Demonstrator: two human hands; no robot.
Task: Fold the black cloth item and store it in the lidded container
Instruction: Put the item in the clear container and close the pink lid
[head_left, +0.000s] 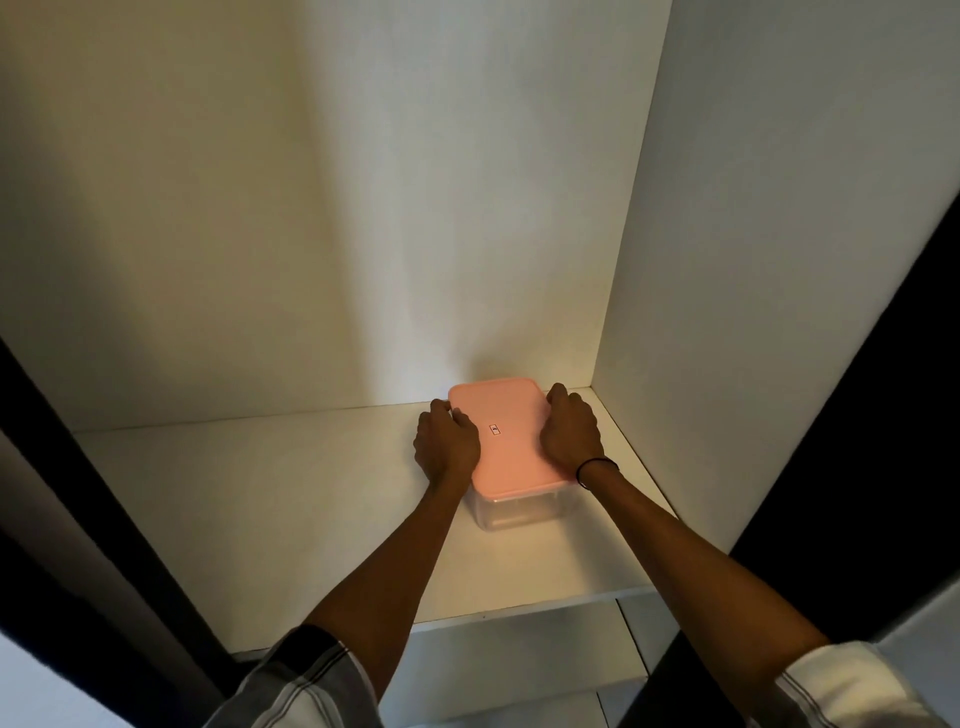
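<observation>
Head cam: 2 hands grip clear container (511, 512) w/ pink lid (506, 439).

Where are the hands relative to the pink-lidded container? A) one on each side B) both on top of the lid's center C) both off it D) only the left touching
A: the left hand and right hand flank the container, fingers curled over its lid edges.

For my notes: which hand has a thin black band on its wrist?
The right hand, at the pink lid's right edge; the left hand's wrist is bare.
</observation>
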